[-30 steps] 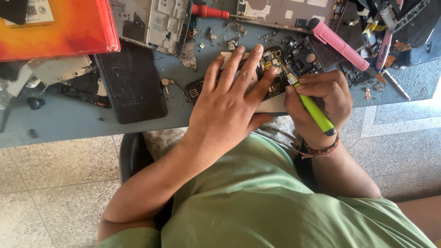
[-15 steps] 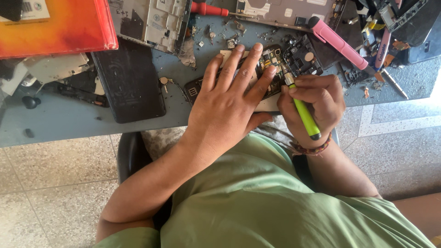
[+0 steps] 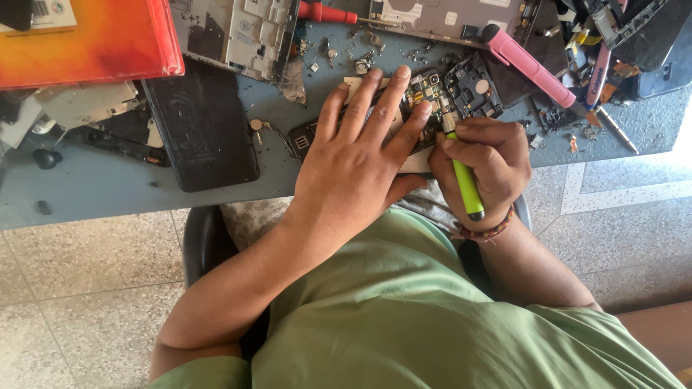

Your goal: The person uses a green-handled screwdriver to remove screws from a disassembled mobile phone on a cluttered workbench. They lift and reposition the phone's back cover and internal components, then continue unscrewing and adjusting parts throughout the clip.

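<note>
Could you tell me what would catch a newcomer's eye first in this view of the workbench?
Probably the two hands at the centre: the left hand pressed flat on an opened phone circuit board, the right hand gripping a bright green screwdriver against it. Next, the glossy orange-red board at top left and the pink-handled tool at upper right.

The left hand [image 3: 353, 162] lies flat, palm down, with its fingers spread wide. The left arm is bare and bends at the elbow, and the forearm slants up from the green shirt [image 3: 404, 317] to the hand. The right hand [image 3: 479, 162] sits just to the right of the left hand, almost touching it. It is curled tight, thumb and fingers pinched together, knuckles up. A beaded band wraps the right wrist. The right forearm comes up from beside the shirt.
</note>
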A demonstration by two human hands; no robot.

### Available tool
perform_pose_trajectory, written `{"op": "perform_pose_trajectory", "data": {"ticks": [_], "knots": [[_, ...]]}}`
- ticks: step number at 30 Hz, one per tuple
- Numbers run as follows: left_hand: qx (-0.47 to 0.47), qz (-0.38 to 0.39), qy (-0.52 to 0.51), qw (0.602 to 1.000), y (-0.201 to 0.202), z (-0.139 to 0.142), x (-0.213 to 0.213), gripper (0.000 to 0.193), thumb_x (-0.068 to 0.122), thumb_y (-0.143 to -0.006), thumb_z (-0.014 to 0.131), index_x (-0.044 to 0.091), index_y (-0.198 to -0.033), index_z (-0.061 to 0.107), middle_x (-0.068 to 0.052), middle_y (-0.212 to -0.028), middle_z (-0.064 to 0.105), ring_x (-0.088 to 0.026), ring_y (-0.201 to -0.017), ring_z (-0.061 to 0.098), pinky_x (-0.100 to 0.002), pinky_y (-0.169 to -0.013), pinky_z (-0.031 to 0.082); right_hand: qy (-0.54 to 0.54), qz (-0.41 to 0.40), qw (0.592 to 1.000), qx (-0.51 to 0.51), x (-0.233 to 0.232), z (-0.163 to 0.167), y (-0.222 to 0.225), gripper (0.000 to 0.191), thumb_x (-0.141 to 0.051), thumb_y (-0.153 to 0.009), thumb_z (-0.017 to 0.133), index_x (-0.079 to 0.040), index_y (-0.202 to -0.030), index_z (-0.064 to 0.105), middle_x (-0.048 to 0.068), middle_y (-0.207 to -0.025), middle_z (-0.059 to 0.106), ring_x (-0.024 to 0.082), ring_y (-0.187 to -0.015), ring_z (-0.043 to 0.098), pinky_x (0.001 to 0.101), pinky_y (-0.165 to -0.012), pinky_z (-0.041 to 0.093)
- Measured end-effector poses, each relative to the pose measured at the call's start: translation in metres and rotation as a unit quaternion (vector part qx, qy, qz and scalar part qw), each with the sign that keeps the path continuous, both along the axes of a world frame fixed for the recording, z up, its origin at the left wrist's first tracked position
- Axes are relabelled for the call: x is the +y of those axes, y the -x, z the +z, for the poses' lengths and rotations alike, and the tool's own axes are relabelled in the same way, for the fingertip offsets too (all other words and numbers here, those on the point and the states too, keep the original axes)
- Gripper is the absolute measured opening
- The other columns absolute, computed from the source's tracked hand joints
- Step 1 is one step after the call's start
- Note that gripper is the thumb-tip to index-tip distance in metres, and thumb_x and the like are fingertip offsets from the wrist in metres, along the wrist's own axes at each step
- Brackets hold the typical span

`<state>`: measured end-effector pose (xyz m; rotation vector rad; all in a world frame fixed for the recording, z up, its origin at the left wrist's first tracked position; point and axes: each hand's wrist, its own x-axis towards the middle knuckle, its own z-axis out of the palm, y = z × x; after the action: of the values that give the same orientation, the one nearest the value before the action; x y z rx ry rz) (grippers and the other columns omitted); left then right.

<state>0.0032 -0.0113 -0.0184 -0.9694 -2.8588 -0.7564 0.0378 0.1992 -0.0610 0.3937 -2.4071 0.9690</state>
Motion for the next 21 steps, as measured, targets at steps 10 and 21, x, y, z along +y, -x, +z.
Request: {"op": "perform_pose_trajectory", "data": {"ticks": [10,21], "knots": [[0.0,0.001,-0.001,1.0,0.001,-0.0007,-0.0006,0.081,0.054,-0.088,0.076,0.009,-0.152,0.055,-0.02,-0.164,0.034,-0.04,-0.15,0.037,-0.058,-0.123,0.028,-0.017,0.01,1.0,-0.012,0.0034,0.002,-0.0003,0.025,0.007,-0.087,0.088,-0.007,-0.1,0.071,0.011,-0.109,0.065,0.027,-0.1,0.069,0.0339,-0.088,0.057],[0.001,-0.001,0.005,1.0,-0.0018,0.0001,0.0003,0.081,0.055,-0.089,0.075,0.011,-0.153,0.054,-0.019,-0.164,0.034,-0.04,-0.15,0.036,-0.058,-0.124,0.028,0.003,0.034,0.999,0.004,0.0062,0.0027,-0.0006,0.024,0.007,-0.087,0.088,-0.007,-0.096,0.071,0.011,-0.106,0.065,0.028,-0.104,0.07,0.0338,-0.086,0.058]]}}
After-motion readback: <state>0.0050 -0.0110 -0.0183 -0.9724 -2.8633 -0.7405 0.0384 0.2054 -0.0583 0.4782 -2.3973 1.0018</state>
